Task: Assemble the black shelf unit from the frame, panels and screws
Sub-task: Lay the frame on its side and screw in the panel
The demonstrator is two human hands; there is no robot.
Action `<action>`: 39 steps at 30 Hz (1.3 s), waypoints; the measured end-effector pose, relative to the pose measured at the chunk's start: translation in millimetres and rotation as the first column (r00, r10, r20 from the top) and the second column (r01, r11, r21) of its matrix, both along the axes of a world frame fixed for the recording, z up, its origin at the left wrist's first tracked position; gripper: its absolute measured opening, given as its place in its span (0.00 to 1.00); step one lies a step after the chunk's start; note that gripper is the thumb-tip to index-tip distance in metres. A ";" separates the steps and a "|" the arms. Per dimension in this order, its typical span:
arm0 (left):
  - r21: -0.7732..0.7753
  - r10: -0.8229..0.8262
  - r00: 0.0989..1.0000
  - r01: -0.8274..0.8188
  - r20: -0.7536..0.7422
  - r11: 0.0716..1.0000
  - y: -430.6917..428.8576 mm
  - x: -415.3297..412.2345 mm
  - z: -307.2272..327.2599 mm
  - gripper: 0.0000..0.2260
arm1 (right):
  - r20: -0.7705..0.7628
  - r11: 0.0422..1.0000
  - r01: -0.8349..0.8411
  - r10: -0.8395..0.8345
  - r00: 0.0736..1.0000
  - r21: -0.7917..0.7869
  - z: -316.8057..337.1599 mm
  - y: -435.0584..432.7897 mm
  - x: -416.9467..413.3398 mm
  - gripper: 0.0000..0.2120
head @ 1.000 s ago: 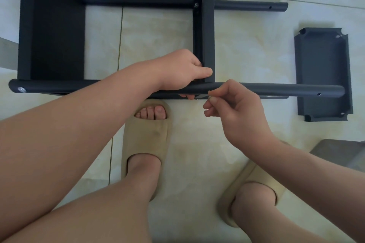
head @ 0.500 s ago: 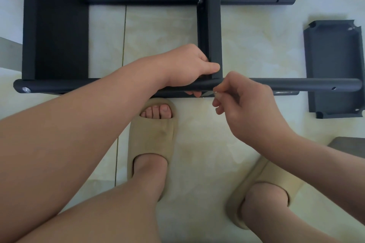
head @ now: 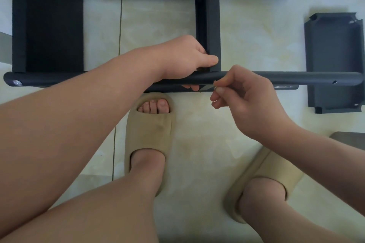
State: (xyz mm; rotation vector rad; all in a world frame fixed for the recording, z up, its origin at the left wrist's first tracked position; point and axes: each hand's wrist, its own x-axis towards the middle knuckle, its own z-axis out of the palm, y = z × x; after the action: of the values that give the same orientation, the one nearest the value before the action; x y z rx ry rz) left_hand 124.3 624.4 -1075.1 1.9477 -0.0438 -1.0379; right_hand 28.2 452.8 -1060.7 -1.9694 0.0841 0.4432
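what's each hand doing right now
left hand: grips the middle panel at the front tube
right hand: fingers pinched; holding what, cannot tell

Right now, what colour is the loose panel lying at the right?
The loose panel is matte black, unpatterned; the head view shows it.

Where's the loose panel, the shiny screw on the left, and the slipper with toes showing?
Loose panel [head: 333, 61]: head view, its flat middle.
Left screw [head: 18, 83]: head view, its silver head.
Left slipper [head: 150, 130]: head view, its top strap.
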 end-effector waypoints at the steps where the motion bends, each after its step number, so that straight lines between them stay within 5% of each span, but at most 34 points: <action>1: -0.003 0.001 1.000 -0.001 0.002 1.000 -0.3 -0.3 -0.6 0.19 | -0.015 0.999 0.017 -0.017 1.000 0.036 -0.6 -0.6 -0.2 0.09; 5: -0.003 -0.010 1.000 0.010 0.013 1.000 -0.2 0.4 -1.3 0.19 | 0.007 0.999 -0.014 0.014 1.000 0.045 -2.6 -3.7 0.5 0.08; 10: -0.007 0.001 1.000 -0.001 0.007 1.000 0.0 0.0 0.2 0.18 | 0.217 0.957 -0.180 0.231 0.949 -0.229 -0.5 -6.1 0.6 0.09; 20: -0.015 0.015 1.000 -0.015 0.000 1.000 -1.8 -0.5 0.3 0.17 | -0.028 0.986 0.133 -0.131 0.991 0.104 -3.5 7.4 -7.3 0.10; 27: -0.026 0.011 1.000 -0.012 -0.021 1.000 -1.4 0.4 1.1 0.16 | 0.135 0.983 -0.095 0.117 0.984 -0.158 -2.4 -0.8 -1.2 0.11; 33: 0.004 -0.003 1.000 0.003 0.005 1.000 -1.7 0.4 1.6 0.18 | -0.112 0.967 0.148 -0.127 0.986 0.208 -1.0 3.3 -0.7 0.11; 39: 0.010 0.002 1.000 -0.002 0.003 1.000 -0.7 1.3 3.0 0.18 | -0.148 0.952 0.211 -0.181 0.972 0.221 1.4 10.5 -1.3 0.11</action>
State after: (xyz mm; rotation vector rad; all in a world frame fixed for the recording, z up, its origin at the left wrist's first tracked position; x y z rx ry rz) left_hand 125.6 623.7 -1072.2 1.9582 -0.0379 -1.0357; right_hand 26.9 463.3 -1059.3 -1.6789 0.2931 0.4262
